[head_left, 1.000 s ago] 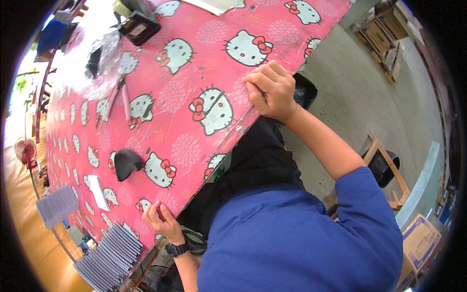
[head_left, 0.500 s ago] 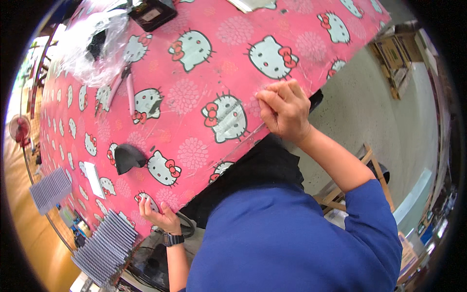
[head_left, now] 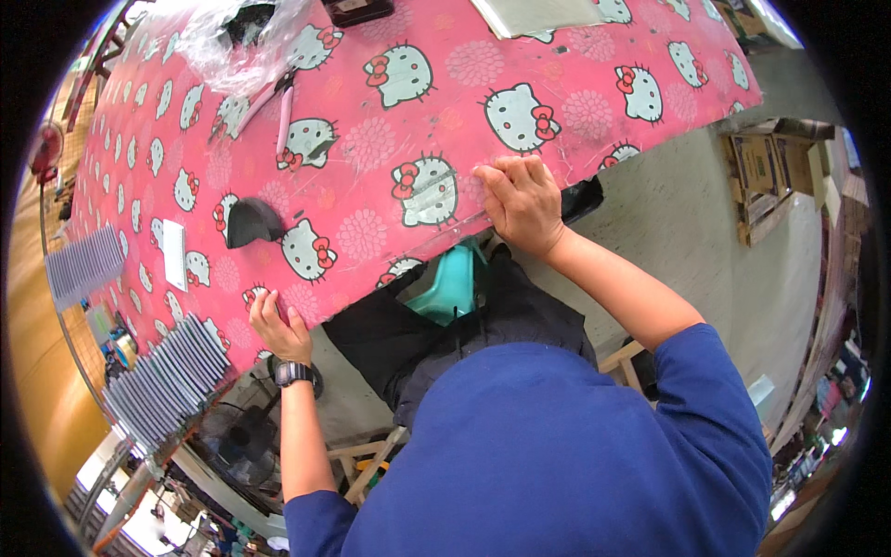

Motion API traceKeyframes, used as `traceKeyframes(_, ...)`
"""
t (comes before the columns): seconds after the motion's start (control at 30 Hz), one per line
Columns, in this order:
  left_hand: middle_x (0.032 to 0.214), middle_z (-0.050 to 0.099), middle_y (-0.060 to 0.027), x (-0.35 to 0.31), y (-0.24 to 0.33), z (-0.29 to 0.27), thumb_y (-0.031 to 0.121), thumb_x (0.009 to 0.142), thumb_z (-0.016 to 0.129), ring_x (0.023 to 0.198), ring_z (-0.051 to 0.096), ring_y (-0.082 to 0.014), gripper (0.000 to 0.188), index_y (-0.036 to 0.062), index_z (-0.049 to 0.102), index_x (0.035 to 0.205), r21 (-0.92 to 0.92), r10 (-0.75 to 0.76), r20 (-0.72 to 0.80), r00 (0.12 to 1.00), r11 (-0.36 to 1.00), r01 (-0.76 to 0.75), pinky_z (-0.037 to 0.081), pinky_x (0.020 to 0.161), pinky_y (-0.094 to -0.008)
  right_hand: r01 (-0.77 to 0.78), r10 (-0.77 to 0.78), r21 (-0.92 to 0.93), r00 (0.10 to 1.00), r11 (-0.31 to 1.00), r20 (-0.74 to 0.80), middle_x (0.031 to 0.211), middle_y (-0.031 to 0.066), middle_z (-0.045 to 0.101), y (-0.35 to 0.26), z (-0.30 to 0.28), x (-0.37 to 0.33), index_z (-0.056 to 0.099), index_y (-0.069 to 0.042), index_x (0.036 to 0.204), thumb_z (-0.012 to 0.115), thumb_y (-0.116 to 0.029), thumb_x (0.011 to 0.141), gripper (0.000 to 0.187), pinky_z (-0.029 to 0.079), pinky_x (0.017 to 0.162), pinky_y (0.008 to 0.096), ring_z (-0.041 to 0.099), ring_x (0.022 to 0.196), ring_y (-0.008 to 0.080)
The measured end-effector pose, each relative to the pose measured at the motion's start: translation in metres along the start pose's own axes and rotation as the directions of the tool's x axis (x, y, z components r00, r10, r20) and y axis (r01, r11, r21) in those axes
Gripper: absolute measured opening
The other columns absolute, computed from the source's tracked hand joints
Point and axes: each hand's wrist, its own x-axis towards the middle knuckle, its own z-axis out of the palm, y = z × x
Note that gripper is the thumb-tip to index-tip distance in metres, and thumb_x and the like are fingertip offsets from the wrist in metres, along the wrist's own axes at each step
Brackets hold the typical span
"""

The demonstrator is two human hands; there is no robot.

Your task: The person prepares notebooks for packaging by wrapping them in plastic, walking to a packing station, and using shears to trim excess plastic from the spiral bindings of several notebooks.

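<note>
My right hand (head_left: 524, 206) rests at the near edge of the table (head_left: 316, 209), its fingers curled together with their tips on the pink cartoon-cat cover. Whether anything is pinched in it is hidden. At the left stretch of the same edge, my left hand (head_left: 280, 330) lies with fingers apart on the cover and holds nothing. A black curved piece (head_left: 253, 223) sits beyond the left hand, with a small white flat piece (head_left: 174, 255) to its left. A row of thin grey slats (head_left: 167, 382) stands closely packed at the table's left corner.
Pliers with pink handles (head_left: 285, 121) lie near a clear plastic bag (head_left: 209, 46). At the far side are a black box (head_left: 357, 9) and a clear-covered sheet (head_left: 538, 14). More grey slats (head_left: 85, 266) stand leftward. A turquoise stool (head_left: 450, 286) shows between my legs; cartons (head_left: 756, 172) stand right.
The whole view has shifted, so the table sits higher and my legs and the turquoise stool now show. Both hands keep about the same places on the table edge.
</note>
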Motion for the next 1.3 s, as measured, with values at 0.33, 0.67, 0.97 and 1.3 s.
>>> traceKeyframes(0.33, 0.118, 0.047, -0.0169, -0.004, -0.002, 0.004, 0.021, 0.080, 0.054, 0.111, 0.043, -0.0341, 0.038, 0.0038, 0.051, 0.115, 0.010, 0.015, -0.045, 0.999, 1.000, -0.014, 0.033, 0.097, -0.0463, -0.016, 0.010, 0.089, 0.998, 0.996, 0.066, 0.087, 0.0050, 0.055, 0.003, -0.008, 0.008, 0.060, -0.013, 0.094, 0.060, -0.013, 0.074, 0.019, 0.047, 0.070, 0.0348, 0.054, 0.083, 0.0246)
traceKeyframes(0.67, 0.119, 0.048, -0.0131, -0.004, -0.006, 0.003, 0.024, 0.079, 0.055, 0.112, 0.043, -0.0318, 0.039, 0.0071, 0.052, 0.114, 0.005, 0.016, -0.079, 0.997, 1.000, -0.015, 0.034, 0.095, -0.0451, 0.064, -0.067, 0.046, 0.995, 0.997, 0.078, 0.086, 0.0051, 0.053, 0.006, -0.006, 0.008, 0.059, -0.012, 0.094, 0.058, -0.014, 0.076, 0.019, 0.048, 0.071, 0.0352, 0.053, 0.084, 0.0240)
traceKeyframes(0.97, 0.119, 0.047, -0.0138, -0.010, -0.007, 0.001, 0.025, 0.075, 0.057, 0.112, 0.043, -0.0330, 0.046, 0.0092, 0.050, 0.117, 0.038, -0.033, -0.036, 0.999, 0.999, 0.034, 0.034, 0.095, -0.0469, 0.078, -0.073, -0.063, 0.994, 0.995, 0.081, 0.089, 0.0047, 0.052, 0.001, 0.000, 0.002, 0.057, -0.013, 0.095, 0.056, -0.016, 0.075, 0.021, 0.046, 0.072, 0.0353, 0.052, 0.087, 0.0240)
traceKeyframes(1.3, 0.118, 0.048, -0.0128, -0.007, -0.009, 0.001, 0.024, 0.074, 0.058, 0.112, 0.043, -0.0320, 0.045, 0.0094, 0.051, 0.116, 0.010, -0.012, -0.072, 0.997, 1.000, 0.012, 0.034, 0.094, -0.0451, 0.091, -0.088, -0.056, 0.995, 0.994, 0.055, 0.089, 0.0055, 0.052, 0.001, 0.001, 0.005, 0.058, -0.012, 0.095, 0.056, -0.014, 0.075, 0.021, 0.047, 0.073, 0.0355, 0.052, 0.086, 0.0250)
